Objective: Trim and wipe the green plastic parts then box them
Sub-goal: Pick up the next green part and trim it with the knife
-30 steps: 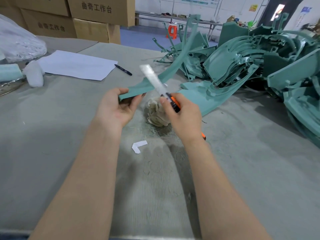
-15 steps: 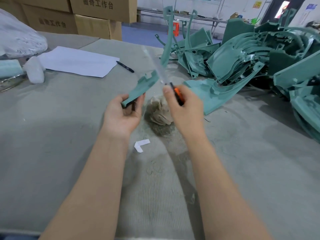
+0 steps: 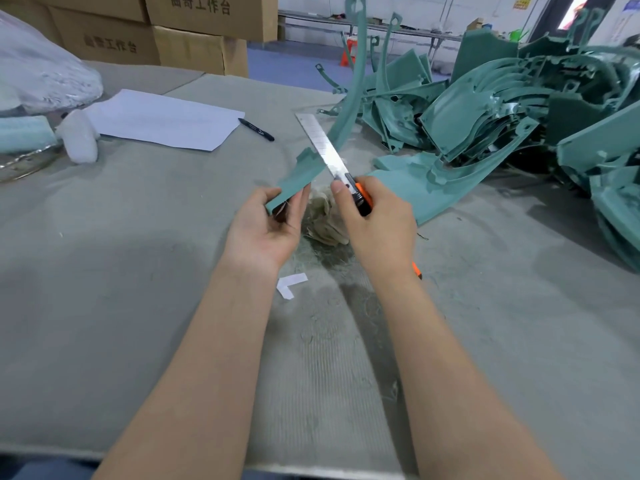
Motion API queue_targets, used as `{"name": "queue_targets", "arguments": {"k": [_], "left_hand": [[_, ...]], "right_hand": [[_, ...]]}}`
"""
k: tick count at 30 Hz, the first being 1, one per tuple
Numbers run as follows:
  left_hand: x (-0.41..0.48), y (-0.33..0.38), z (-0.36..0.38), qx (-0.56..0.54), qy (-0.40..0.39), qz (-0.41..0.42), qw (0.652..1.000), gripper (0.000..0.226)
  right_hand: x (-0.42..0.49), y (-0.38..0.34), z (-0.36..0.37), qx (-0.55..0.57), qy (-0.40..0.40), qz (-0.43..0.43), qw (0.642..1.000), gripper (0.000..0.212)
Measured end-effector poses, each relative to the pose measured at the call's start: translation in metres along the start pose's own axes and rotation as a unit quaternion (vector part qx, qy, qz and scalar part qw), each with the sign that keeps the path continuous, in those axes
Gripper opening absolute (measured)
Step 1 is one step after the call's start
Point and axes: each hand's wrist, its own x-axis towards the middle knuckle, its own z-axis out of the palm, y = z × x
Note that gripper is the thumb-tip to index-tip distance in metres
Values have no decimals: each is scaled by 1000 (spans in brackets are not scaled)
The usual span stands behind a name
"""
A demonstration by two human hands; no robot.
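Observation:
My left hand (image 3: pixel 265 228) grips the near end of a long curved green plastic part (image 3: pixel 301 174), which arcs up and away above the table. In my right hand (image 3: pixel 375 221) is an orange and black utility knife (image 3: pixel 362 197); its long silver blade lies across the part's edge. A crumpled beige rag (image 3: pixel 325 220) sits on the table between and just beyond my hands. A big heap of green plastic parts (image 3: pixel 502 112) fills the right side of the table.
The grey felt-covered table (image 3: pixel 138 271) carries a white sheet of paper (image 3: pixel 166 119), a black pen (image 3: pixel 256 129), a small white paper scrap (image 3: pixel 291 285) and white foam with a plastic bag at far left. Cardboard boxes (image 3: pixel 194 32) are stacked behind.
My left hand has turned the green part from lying sideways to arcing upward. The knife blade has come against the part's edge near my left hand.

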Motion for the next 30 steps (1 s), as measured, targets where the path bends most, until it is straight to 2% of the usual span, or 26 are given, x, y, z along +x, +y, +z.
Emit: {"name": "queue_targets", "arguments": {"k": [2,7,9,13,15,17,22,30], "left_hand": [[-1,0,0,-13,0,-6,1000,40],[1,0,0,-2,26,22,999,16],[3,1,0,21,37,44,998,17],[1,3,4,11,-2,58,998,23],[0,4,4,19,8,71,997,23],[0,5,4,16,21,76,997,23],[-5,0,2,-17,-19,22,999,17],[-4,0,3,-20,7,-8,1000,15]], "right_hand": [[-3,-4,2,-3,-15,-15,1000,30],[-9,-13,6,11,-57,-51,997,29],[-12,-17,8,18,-97,-66,993,30],[-18,-26,14,35,-161,-92,982,27],[-17,-26,13,48,-148,-96,983,27],[-12,-21,9,78,-100,-69,990,30],[1,-3,-2,74,28,24,997,28],[0,-1,0,36,34,3,999,20]]}}
